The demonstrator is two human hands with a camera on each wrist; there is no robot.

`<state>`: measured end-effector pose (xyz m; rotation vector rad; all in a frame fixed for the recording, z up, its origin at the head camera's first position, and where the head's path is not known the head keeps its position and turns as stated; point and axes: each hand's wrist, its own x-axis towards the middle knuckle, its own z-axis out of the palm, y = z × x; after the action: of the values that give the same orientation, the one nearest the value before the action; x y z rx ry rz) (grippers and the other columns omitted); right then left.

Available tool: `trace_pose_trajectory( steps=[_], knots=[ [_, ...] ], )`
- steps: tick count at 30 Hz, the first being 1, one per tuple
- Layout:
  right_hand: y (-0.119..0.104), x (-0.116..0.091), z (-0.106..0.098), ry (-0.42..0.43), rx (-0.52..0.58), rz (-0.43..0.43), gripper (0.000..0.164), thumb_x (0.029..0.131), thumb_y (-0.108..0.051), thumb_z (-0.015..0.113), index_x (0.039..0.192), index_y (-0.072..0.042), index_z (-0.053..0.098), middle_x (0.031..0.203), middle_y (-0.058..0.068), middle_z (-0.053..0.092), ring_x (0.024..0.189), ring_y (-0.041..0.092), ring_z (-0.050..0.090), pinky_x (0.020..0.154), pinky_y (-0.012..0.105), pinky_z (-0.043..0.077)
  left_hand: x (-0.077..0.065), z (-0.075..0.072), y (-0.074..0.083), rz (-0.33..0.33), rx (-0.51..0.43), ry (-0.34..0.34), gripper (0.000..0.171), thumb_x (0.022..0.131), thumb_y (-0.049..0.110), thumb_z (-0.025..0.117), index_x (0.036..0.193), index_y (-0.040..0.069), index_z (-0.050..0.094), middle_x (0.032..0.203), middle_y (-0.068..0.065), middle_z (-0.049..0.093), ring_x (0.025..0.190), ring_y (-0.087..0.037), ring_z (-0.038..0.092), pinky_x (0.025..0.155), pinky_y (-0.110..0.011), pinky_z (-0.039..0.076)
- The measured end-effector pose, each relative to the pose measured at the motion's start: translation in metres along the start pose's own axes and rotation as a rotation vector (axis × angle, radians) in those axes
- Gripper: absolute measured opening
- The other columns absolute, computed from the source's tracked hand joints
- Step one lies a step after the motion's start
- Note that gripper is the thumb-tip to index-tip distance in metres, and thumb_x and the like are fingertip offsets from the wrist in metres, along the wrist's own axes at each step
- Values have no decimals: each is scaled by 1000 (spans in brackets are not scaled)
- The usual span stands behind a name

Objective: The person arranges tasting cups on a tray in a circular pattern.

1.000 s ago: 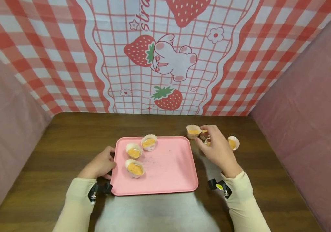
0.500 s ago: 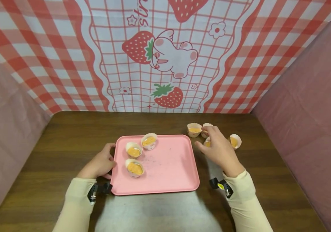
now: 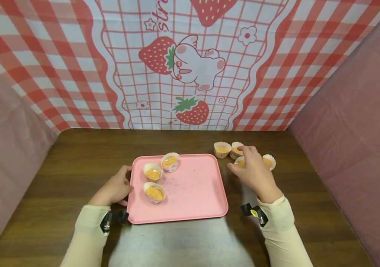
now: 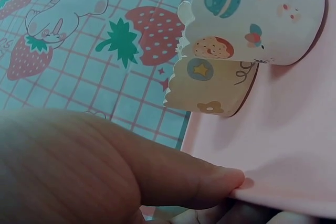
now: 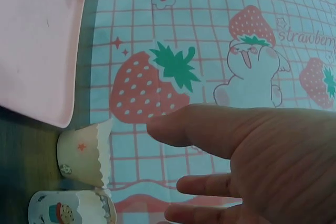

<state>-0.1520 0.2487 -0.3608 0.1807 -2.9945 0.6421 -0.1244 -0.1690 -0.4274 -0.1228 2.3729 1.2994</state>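
Note:
My left hand point(image 3: 114, 190) grips the left rim of a pink tray point(image 3: 195, 194), its thumb on top and fingers below, as the left wrist view shows. Three cupcakes in scalloped paper cups stand on the tray's left half: a front one point(image 3: 155, 192), a middle one point(image 3: 152, 172) and a rear one point(image 3: 170, 162). To the right of the tray, my right hand point(image 3: 256, 174) hovers at a small group of cupcakes, thumb and fingers apart with nothing between them. Nearest its thumb is a partly hidden cupcake point(image 3: 239, 163); another cupcake point(image 3: 236, 150) sits just behind.
One more cupcake point(image 3: 222, 150) stands by the tray's rear right corner, and another point(image 3: 270, 161) lies partly behind the right hand. The brown wooden table point(image 3: 76, 155) meets a strawberry-print cloth point(image 3: 190, 74) at the back. Pink cloth hangs at both sides.
My right hand has shifted slightly to the right, uncovering more of the cupcakes beside its thumb and index finger. The left hand stays on the tray's rim.

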Motion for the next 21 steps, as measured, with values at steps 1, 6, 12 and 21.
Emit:
trace_pose_trajectory(
  steps=[1, 6, 12, 21],
  knots=[
    [1, 0, 0, -5, -2, 9, 68, 89, -35, 76, 142, 2, 52, 143, 27, 49, 126, 45, 53, 96, 63, 49, 0, 0, 0, 2, 1, -1, 70, 94, -1, 56, 157, 5, 25, 110, -29, 55, 75, -28, 67, 55, -39, 62],
    [13, 4, 3, -32, 7, 52, 69, 88, -34, 77, 140, 4, 52, 140, 30, 49, 125, 47, 51, 93, 62, 49, 0, -1, 1, -11, 10, -8, 69, 96, 0, 57, 158, 6, 25, 113, -29, 54, 78, -28, 66, 57, -38, 62],
    [31, 13, 14, -64, 14, 74, 72, 86, -30, 73, 140, 10, 48, 135, 33, 50, 119, 48, 53, 90, 60, 49, -2, -1, 2, -14, 7, -3, 70, 96, 0, 57, 158, 6, 25, 113, -29, 55, 76, -28, 66, 56, -38, 62],
    [43, 19, 26, -115, -12, 121, 68, 85, -31, 70, 131, 13, 46, 127, 34, 51, 105, 43, 58, 82, 55, 51, -1, 0, 1, -10, -12, 0, 70, 95, -1, 56, 157, 6, 26, 110, -28, 55, 74, -28, 66, 55, -39, 62]
  ],
)
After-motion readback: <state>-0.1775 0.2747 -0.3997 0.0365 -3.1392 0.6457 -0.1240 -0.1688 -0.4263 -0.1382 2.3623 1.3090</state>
